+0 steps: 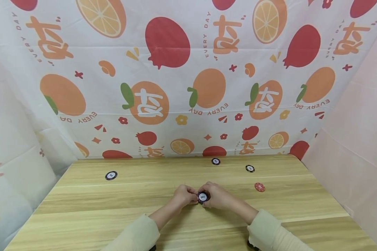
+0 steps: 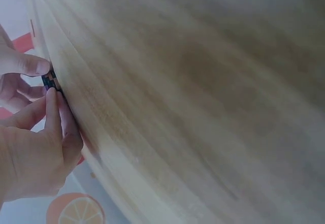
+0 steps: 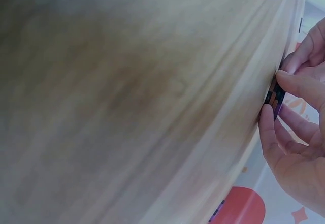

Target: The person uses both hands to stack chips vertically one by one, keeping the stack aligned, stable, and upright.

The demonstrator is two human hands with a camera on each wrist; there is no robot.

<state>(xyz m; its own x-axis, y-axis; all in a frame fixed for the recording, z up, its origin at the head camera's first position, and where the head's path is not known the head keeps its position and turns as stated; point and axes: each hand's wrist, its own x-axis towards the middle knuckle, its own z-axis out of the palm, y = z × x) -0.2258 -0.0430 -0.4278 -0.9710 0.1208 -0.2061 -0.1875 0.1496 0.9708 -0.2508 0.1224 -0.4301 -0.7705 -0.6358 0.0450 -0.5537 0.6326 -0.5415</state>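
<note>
A small stack of poker chips (image 1: 202, 197) sits low over the wooden table near its middle. Its top chip has a white centre that reads 500, and dark edges with tan blocks show side-on in the wrist views. From the right, my right hand (image 1: 218, 197) grips the stack between thumb and fingers; the right wrist view shows its thumb and a finger on the chips' edge (image 3: 274, 98). My left hand (image 1: 183, 197) pinches the stack's left edge with its fingertips. Both hands meet around the chips (image 2: 51, 80) in the left wrist view.
Single chips lie flat on the table (image 1: 113, 209): a black one (image 1: 111, 175) at far left, a dark blue one (image 1: 215, 161) at the back edge, another black one (image 1: 250, 168) and a red one (image 1: 259, 187) on the right. A fruit-print cloth (image 1: 182, 83) hangs behind.
</note>
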